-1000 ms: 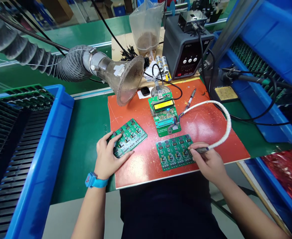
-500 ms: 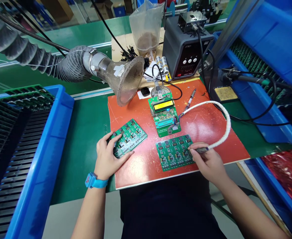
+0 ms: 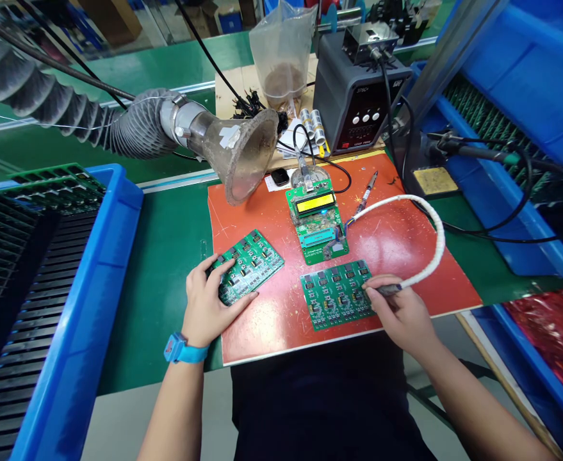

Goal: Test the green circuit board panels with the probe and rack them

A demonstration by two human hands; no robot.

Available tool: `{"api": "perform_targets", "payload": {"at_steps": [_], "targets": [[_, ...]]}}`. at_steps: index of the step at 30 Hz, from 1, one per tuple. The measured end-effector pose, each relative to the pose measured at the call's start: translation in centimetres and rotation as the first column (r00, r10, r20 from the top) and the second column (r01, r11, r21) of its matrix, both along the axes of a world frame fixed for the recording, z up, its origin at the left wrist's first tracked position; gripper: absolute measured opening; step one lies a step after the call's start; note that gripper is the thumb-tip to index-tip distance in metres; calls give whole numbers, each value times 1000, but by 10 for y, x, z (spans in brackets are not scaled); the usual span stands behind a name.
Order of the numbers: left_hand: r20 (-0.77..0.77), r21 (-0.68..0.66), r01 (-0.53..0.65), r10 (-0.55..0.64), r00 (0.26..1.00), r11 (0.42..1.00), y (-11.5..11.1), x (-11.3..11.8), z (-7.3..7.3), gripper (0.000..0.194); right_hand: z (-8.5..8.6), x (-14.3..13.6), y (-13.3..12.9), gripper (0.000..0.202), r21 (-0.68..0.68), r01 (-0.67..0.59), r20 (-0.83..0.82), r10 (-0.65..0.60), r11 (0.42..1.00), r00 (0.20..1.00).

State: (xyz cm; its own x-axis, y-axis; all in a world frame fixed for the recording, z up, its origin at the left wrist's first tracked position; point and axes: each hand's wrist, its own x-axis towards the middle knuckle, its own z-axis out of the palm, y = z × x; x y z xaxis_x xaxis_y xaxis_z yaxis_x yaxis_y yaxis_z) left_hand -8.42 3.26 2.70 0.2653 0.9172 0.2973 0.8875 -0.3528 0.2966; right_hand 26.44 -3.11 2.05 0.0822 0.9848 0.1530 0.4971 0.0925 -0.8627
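Observation:
My left hand [image 3: 210,299] lies with fingers spread on a green circuit board [image 3: 252,259] at the left of the red mat [image 3: 266,333]. Closed around the dark end of a probe [image 3: 389,289], my right hand [image 3: 401,314] holds it at the right edge of a second green board [image 3: 336,298]. A white wrapped cable [image 3: 437,237] arcs from the probe to a programmer board [image 3: 317,224] with a lit yellow display, which lies behind the second board. The probe's tip is hidden by my fingers and too small to make out.
A clear funnel [image 3: 252,157] on a grey hose hangs behind the left board. A blue bin [image 3: 77,333] of boards stands left. Behind the mat are a soldering station [image 3: 358,96] and a plastic bag [image 3: 284,57]. A pen [image 3: 367,192] lies right of the programmer.

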Motion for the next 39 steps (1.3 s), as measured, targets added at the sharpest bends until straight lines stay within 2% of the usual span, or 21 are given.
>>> {"api": "perform_targets", "payload": {"at_steps": [11, 27, 32, 39], "targets": [[1, -1, -3, 3, 1000, 1000, 0, 0, 0, 69, -1, 0, 0, 11, 23, -11, 3, 11, 1000, 1000], [2, -14, -14, 14, 1000, 1000, 0, 1, 0, 70, -1, 2, -1, 15, -48, 1, -23, -2, 999, 1000], [8, -16, -16, 16, 1000, 1000, 0, 0, 1, 70, 4, 4, -2, 15, -94, 5, -43, -9, 996, 999], [16, -15, -13, 14, 1000, 1000, 0, 1, 0, 71, 13, -6, -1, 13, -51, 18, -74, -22, 999, 997]]}}
